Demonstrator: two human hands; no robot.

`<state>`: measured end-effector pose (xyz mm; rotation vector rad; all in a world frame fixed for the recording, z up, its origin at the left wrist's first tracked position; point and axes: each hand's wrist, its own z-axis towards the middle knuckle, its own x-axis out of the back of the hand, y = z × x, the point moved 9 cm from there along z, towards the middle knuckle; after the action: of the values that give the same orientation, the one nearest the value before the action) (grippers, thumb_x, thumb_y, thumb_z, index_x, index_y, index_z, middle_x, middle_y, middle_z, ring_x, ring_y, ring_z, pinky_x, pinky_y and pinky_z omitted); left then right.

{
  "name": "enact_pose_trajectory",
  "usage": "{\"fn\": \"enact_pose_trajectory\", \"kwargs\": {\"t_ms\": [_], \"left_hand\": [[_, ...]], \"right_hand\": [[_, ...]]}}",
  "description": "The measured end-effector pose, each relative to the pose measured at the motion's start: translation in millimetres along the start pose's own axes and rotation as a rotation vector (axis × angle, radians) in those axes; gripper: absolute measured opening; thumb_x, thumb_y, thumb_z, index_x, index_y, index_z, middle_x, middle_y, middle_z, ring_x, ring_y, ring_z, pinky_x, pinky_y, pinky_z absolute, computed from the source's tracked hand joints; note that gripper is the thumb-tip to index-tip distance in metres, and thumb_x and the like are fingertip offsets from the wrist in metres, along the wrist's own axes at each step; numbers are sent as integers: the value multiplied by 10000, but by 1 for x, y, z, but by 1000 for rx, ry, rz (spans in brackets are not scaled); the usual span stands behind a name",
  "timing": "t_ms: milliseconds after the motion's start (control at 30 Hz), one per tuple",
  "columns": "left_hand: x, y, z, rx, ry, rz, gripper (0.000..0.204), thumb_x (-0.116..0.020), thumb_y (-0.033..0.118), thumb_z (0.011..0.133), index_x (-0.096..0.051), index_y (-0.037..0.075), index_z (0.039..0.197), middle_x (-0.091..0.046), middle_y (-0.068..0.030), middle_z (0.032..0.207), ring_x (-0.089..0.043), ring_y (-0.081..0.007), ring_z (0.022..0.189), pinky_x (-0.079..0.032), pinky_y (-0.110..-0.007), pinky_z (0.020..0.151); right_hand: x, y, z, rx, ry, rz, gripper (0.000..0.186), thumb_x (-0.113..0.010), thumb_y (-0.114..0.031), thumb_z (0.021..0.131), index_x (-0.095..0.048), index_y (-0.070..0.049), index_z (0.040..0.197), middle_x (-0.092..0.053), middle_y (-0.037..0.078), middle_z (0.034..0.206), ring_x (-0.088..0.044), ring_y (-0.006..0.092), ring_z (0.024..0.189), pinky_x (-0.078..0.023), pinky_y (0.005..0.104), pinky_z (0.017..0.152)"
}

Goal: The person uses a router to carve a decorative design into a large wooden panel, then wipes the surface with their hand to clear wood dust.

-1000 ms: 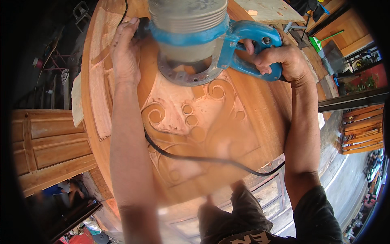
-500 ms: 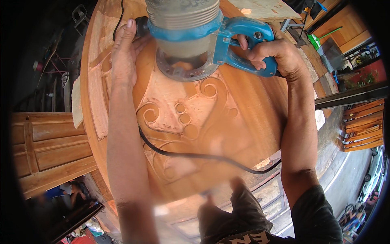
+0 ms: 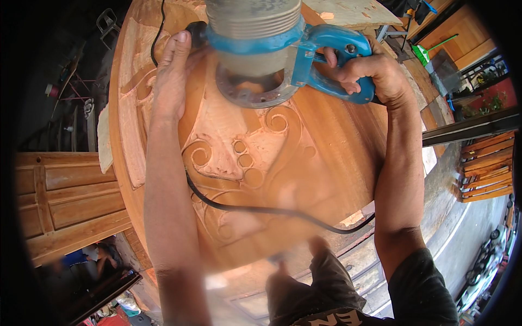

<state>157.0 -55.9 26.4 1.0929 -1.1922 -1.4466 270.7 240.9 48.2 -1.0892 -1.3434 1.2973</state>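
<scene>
A big router [image 3: 253, 24] with a pale ribbed body, blue collar and round metal base sits on a carved wooden panel [image 3: 331, 141]. My right hand [image 3: 375, 73] is wrapped round the router's blue loop handle [image 3: 340, 38]. On the other side, my left hand [image 3: 173, 76] is at the black side knob [image 3: 197, 33], thumb up beside it and fingers curled partly out of sight beneath. Scrolls and small circles stand in relief on the panel below the base. The cutting bit cannot be made out.
A black cord [image 3: 261, 207] loops across the panel's near part; a thinner cable [image 3: 156, 46] runs at far left. Panelled wooden doors [image 3: 81, 182] lie at left. Stacked slats [image 3: 486, 168], a green broom [image 3: 421, 53] and parked vehicles [image 3: 484, 261] are at right.
The router has shifted slightly to the right over the panel. Both hands have moved along with it, the left one more noticeably.
</scene>
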Motion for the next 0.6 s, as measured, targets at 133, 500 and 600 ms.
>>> {"fn": "enact_pose_trajectory", "kwargs": {"t_ms": [133, 500, 600], "left_hand": [[-4, -1, 0, -4, -27, 45, 605, -646, 580, 998, -593, 88, 1346, -691, -162, 1254, -630, -225, 1226, -470, -354, 1103], [-14, 3, 0, -3, -79, 55, 466, -656, 534, 1011, -638, 123, 1230, -675, -34, 1174, -646, -147, 1132, -499, -302, 1024], [-15, 5, 2, -26, -89, 16, 418, -674, 486, 1013, -653, 126, 1224, -672, -30, 1177, -651, -141, 1093, -518, -298, 992]], "right_hand": [[8, 4, -3, -27, 1, -21, 226, -662, -96, 705, -718, 12, 896, -601, 65, 618, -546, 123, 525, -411, 267, 533], [32, 19, -9, -115, 47, -1, 229, -668, -108, 690, -732, 12, 874, -620, 76, 645, -565, 134, 573, -427, 280, 567], [28, 11, -8, -106, 40, -1, 236, -663, -98, 685, -724, 17, 882, -615, 73, 646, -559, 131, 569, -422, 274, 561]]}}
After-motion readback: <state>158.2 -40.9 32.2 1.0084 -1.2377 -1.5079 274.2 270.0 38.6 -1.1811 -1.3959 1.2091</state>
